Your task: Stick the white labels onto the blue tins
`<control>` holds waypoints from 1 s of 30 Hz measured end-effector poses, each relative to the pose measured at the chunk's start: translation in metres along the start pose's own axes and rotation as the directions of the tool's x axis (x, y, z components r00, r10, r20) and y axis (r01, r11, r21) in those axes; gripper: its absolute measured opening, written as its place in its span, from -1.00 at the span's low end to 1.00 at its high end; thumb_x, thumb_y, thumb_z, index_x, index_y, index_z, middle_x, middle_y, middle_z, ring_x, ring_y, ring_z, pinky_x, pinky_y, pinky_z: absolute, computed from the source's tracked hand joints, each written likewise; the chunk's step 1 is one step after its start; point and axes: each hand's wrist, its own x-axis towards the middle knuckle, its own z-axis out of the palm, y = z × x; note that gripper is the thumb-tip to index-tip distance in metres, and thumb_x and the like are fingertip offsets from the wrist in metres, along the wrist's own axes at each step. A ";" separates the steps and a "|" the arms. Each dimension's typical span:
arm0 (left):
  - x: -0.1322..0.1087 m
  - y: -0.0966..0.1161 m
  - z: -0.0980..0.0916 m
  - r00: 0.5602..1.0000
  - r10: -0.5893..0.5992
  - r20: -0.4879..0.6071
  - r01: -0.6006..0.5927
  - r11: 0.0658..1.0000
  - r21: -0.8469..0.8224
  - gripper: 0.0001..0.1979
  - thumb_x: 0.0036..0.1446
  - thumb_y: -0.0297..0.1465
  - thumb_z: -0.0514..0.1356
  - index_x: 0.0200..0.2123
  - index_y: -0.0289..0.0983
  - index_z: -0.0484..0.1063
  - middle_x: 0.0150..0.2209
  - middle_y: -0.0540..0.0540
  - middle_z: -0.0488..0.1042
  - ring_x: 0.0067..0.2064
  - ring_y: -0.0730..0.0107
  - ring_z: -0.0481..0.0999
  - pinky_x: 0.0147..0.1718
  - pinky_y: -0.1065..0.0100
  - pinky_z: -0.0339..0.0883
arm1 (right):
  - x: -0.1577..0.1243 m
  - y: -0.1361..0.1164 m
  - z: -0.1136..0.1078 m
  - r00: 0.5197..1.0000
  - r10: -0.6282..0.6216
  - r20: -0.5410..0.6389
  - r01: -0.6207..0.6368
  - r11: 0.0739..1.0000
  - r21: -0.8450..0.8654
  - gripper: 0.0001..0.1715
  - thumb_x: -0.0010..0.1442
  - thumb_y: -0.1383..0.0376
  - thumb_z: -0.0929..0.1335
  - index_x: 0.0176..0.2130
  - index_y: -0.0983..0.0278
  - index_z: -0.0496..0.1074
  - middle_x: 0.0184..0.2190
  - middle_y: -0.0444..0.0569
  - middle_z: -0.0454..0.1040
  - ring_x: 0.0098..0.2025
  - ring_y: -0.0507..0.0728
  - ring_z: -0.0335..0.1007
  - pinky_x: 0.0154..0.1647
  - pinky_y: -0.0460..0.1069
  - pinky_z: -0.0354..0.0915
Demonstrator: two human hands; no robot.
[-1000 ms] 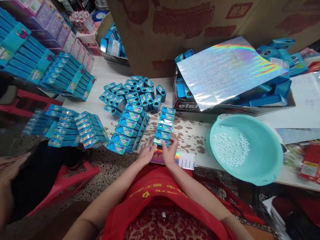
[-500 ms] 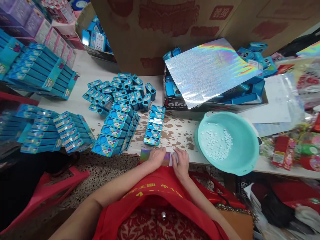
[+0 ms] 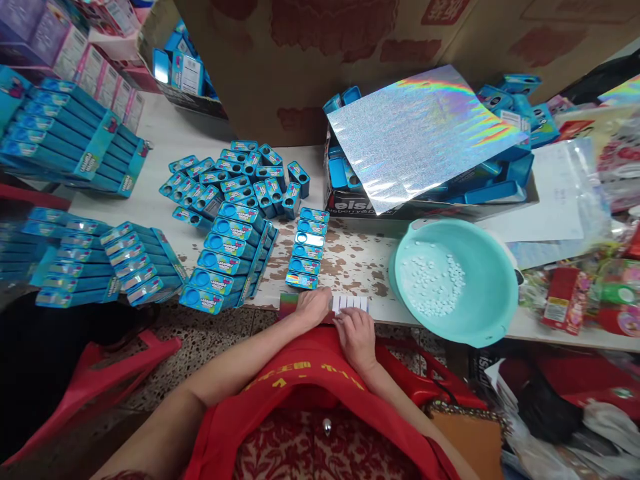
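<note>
Big stacks of blue boxes (image 3: 225, 263) sit on the left of the table (image 3: 360, 263). Next to them is a short row of little blue tins (image 3: 306, 250), lying flat, one behind the other. Just in front of that row, at the table's near edge, lies a sticker strip (image 3: 351, 303). It is shiny at one end and white at the other.

The left hand (image 3: 313, 308) lies flat on the shiny end and presses it down. The right hand (image 3: 356, 333) has bent fingers on the white end, and I cannot tell if it pinches anything.

The step looks like getting one sticker loose. That calls for a fingertip under the sticker's edge while the strip is held flat.

On the right is a green bowl (image 3: 493, 293) with small white bits (image 3: 433, 280) in it.
</note>
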 end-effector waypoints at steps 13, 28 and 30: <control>-0.034 -0.008 -0.025 0.995 0.097 -0.020 -0.087 0.765 -0.638 -0.75 0.12 -0.30 0.00 -0.44 -0.28 0.39 -0.56 0.04 0.40 -0.48 0.44 0.39 -0.43 0.44 0.23 | 0.050 -0.040 -0.038 0.833 0.550 0.061 -0.428 0.570 0.702 -0.72 0.03 0.08 0.38 -0.43 0.25 0.37 -0.47 -0.12 0.40 -0.39 0.07 0.31 -0.30 -0.01 0.26; -0.022 -0.053 -0.103 0.970 -0.097 -0.224 0.144 0.968 0.205 -0.72 0.23 -0.46 -0.12 -0.03 -0.29 0.23 -0.21 -0.25 0.50 -0.14 0.09 0.50 -0.15 0.19 0.26 | 0.126 -0.080 0.049 0.759 0.642 -0.107 -0.394 0.584 0.710 -0.73 -0.05 0.10 0.40 -0.51 0.28 0.43 -0.28 -0.02 0.20 -0.09 0.18 0.18 0.07 0.11 0.10; -0.018 -0.053 -0.099 0.970 -0.082 -0.228 0.137 0.962 0.236 -0.73 0.23 -0.47 -0.12 -0.04 -0.30 0.24 -0.18 -0.28 0.49 -0.10 0.08 0.48 -0.11 0.16 0.25 | 0.126 -0.079 0.054 0.751 0.650 -0.118 -0.409 0.598 0.689 -0.75 -0.04 0.12 0.39 -0.51 0.27 0.42 -0.27 -0.03 0.17 -0.08 0.18 0.17 0.08 0.11 0.09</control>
